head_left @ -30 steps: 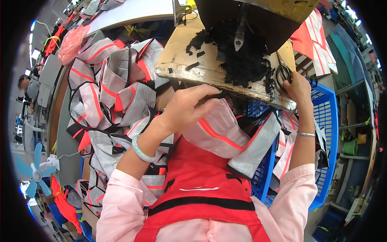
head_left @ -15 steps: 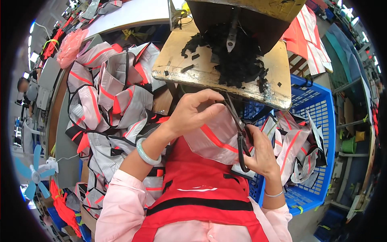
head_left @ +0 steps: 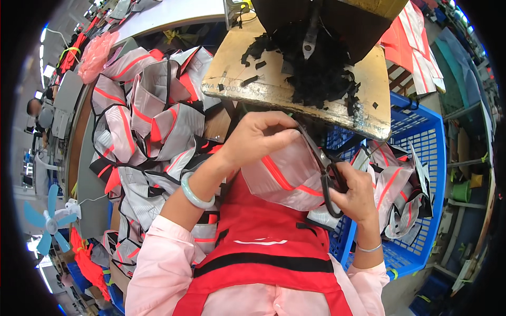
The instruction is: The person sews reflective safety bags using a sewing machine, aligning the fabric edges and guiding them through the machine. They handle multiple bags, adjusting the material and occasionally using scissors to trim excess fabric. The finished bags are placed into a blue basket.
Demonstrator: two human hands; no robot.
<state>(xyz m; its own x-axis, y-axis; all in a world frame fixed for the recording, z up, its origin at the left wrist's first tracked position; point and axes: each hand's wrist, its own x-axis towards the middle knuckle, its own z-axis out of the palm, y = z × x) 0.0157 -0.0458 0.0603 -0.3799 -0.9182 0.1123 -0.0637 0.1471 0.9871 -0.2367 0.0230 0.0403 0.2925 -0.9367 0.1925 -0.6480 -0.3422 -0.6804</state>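
Note:
My left hand [head_left: 259,138] is pinched at the upper edge of a silvery fabric piece [head_left: 284,176] with orange-red stripes, just below the front of the wooden board. The fabric hangs in front of my red apron [head_left: 263,231]. Fingers of my right hand [head_left: 357,192] are in the black handles of a pair of scissors [head_left: 322,158]. Its blades point up and left along the right edge of the fabric, with the tips close to my left fingertips. Whether the blades are cutting anything cannot be made out.
Black scraps [head_left: 316,79] lie heaped on the wooden board [head_left: 226,68] ahead. A large pile of silvery striped pieces [head_left: 153,116] is on the left. To the right, a blue plastic basket [head_left: 427,210] holds more pieces [head_left: 387,184]. A small blue fan [head_left: 51,225] stands far left.
My right hand has moved slightly right, and the scissors' handles are spread wider. My left hand keeps its pinch on the fabric. The whole view has shifted a little.

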